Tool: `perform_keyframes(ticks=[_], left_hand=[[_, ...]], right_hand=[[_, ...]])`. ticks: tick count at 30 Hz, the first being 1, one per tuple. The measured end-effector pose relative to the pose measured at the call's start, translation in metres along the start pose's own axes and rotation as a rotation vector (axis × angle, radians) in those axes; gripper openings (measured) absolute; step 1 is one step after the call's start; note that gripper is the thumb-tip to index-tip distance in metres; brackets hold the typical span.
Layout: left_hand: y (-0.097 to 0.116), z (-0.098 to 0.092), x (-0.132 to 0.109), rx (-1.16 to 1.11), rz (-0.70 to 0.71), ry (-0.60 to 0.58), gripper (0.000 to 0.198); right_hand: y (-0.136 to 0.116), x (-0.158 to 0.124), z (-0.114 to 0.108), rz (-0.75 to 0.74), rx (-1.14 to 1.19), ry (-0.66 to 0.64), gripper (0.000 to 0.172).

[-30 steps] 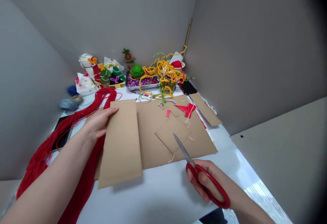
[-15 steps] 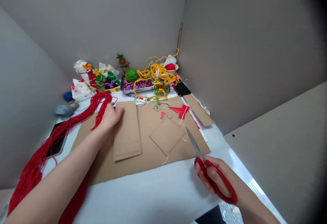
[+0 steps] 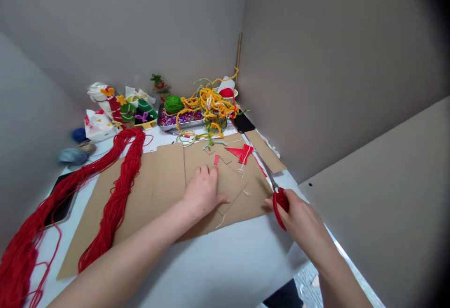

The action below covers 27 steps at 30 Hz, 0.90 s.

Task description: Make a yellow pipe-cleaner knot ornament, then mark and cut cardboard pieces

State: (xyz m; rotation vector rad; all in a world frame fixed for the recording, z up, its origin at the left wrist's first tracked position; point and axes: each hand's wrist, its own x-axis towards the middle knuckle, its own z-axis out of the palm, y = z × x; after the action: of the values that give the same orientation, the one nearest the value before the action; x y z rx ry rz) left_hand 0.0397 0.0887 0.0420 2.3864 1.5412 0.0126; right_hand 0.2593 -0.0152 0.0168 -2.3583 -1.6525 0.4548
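Observation:
My left hand (image 3: pixel 205 191) lies flat, fingers spread, on a small square piece of brown cardboard (image 3: pixel 230 184) that rests on a large brown cardboard sheet (image 3: pixel 151 195). My right hand (image 3: pixel 298 216) is closed round the red handles of a pair of scissors (image 3: pixel 276 193). The blades point away along the sheet's right edge. Small red paper scraps (image 3: pixel 242 152) sit at the far end of the sheet.
A long bundle of red yarn (image 3: pixel 116 195) trails over the sheet's left side. At the back stand a tray of purple bits (image 3: pixel 176 119), tangled yellow and green cord (image 3: pixel 211 104), felt figures (image 3: pixel 119 106) and yarn balls (image 3: pixel 72 155). A dark phone (image 3: pixel 61 205) lies at left.
My left hand let go of the narrow cardboard strip and moved right onto the small square piece. My right hand carried the scissors forward to the sheet's right edge. The view shifted right.

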Motion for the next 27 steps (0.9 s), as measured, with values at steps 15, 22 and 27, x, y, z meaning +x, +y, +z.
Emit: perform_keyframes(ticks=[15, 22, 27], left_hand=[[-0.068, -0.017, -0.004, -1.365, -0.36, 0.099, 0.045], [-0.101, -0.013, -0.028, -1.595, -0.464, 0.197, 0.028], [-0.103, -0.007, -0.038, -1.635, -0.453, 0.328, 0.027]], right_hand=[[0.003, 0.025, -0.003, -0.004, -0.173, -0.04, 0.032], [0.001, 0.034, -0.004, -0.041, -0.21, -0.02, 0.034], [-0.001, 0.035, 0.0, -0.037, -0.254, 0.063, 0.03]])
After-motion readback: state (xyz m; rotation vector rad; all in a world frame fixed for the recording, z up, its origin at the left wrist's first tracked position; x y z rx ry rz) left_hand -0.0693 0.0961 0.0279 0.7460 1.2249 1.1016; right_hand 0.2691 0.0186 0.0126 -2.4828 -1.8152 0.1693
